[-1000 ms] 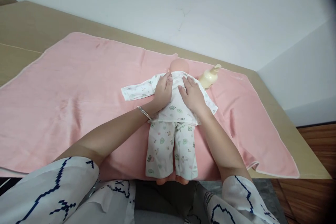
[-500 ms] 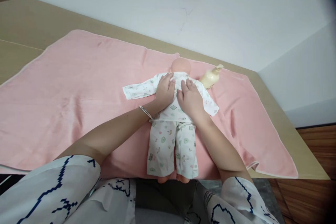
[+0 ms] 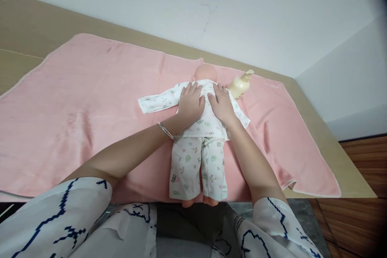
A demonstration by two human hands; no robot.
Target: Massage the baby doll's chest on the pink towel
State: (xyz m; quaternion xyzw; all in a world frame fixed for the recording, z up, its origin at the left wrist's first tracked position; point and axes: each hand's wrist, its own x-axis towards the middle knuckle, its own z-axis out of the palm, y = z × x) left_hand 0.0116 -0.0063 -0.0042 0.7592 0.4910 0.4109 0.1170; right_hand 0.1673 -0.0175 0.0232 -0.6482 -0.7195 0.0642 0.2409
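A baby doll (image 3: 205, 72) lies on a pink blanket (image 3: 115, 76), its head away from me and its feet at the table's near edge. It wears a white printed long-sleeved top (image 3: 208, 123) and matching trousers (image 3: 186, 165). My left hand (image 3: 190, 105) rests flat on the left side of the doll's upper body, fingers stretched out. On the right side of the upper body lies my right hand (image 3: 222, 105), palm down with its fingers spread. Neither hand grasps anything. The doll's face is not visible.
A pale yellow pump bottle (image 3: 240, 84) lies tilted on the blanket, just right of the doll's shoulder. The wooden table (image 3: 323, 141) shows around the blanket. Behind it rises a white wall (image 3: 145, 4). Wood-grain panels (image 3: 363, 169) stand at the lower right.
My right hand has slid outward and a little up, toward the doll's right-hand shoulder. My left hand stays on the top, its fingers now more spread. The view has shifted slightly.
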